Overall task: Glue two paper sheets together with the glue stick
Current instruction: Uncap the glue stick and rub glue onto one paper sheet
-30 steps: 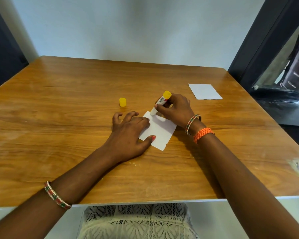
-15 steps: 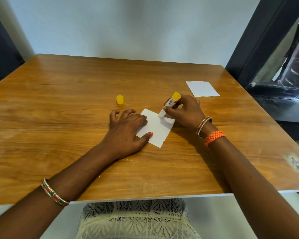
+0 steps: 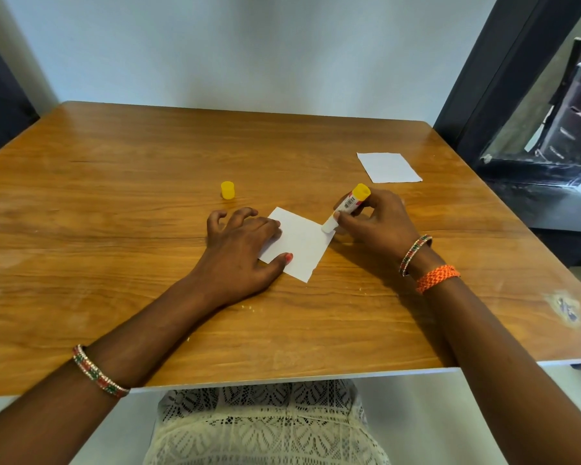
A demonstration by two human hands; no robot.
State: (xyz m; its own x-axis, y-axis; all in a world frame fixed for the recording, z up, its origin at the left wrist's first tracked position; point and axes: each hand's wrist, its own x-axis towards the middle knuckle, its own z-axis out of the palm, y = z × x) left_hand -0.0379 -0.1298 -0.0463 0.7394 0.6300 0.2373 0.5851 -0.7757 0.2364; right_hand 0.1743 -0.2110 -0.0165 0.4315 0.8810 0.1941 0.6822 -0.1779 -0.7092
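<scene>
The scene is viewed from head height, forward and down across the wooden table (image 3: 114,203). Its near edge is seen close below.

Yellow cap (image 3: 227,190), white paper sheet (image 3: 299,245)

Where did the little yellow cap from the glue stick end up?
The yellow cap stands alone on the table, left of centre in the head view, just beyond the fingers of the left hand and apart from both paper sheets.
</scene>
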